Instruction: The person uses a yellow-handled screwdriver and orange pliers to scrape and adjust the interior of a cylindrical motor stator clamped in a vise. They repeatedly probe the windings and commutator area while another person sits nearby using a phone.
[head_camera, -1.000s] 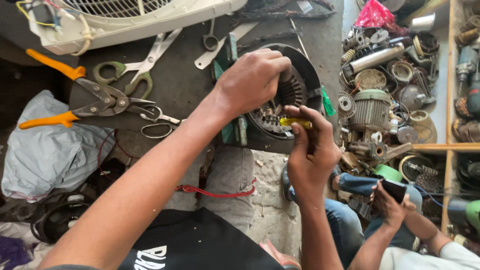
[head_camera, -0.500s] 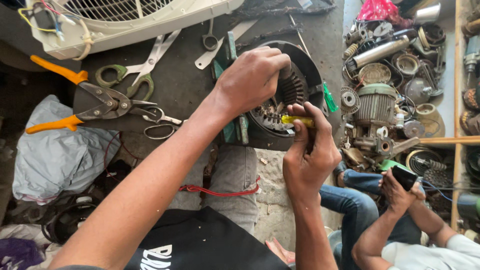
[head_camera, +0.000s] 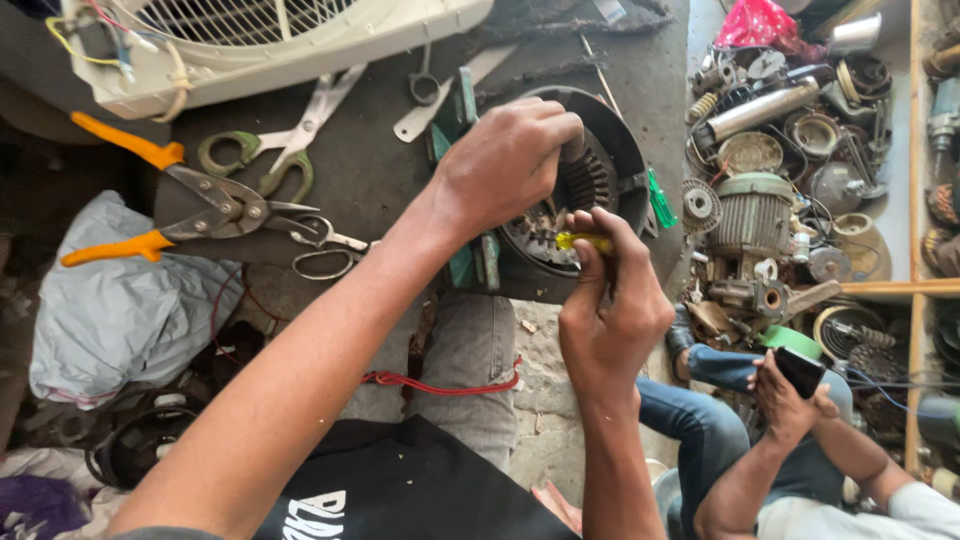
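While left hand (head_camera: 505, 160) clamps motor stator (head_camera: 575, 190) just right of tin snips (head_camera: 190, 205), my right hand (head_camera: 610, 310) pinches yellow screwdriver (head_camera: 583, 242) at near rim. I judge stator heavy, rigid; windings fragile; grip outer rim.

Left of my hands, tin snips (head_camera: 190, 205) and scissors (head_camera: 280, 150) crowd the worktop (head_camera: 380, 170); right, a pile of motor parts (head_camera: 770, 200) blocks the way.

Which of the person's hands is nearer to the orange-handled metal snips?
The left hand. It rests on the round black motor housing, on the side toward the orange-handled metal snips. The right hand holds a yellow-handled tool, farther away.
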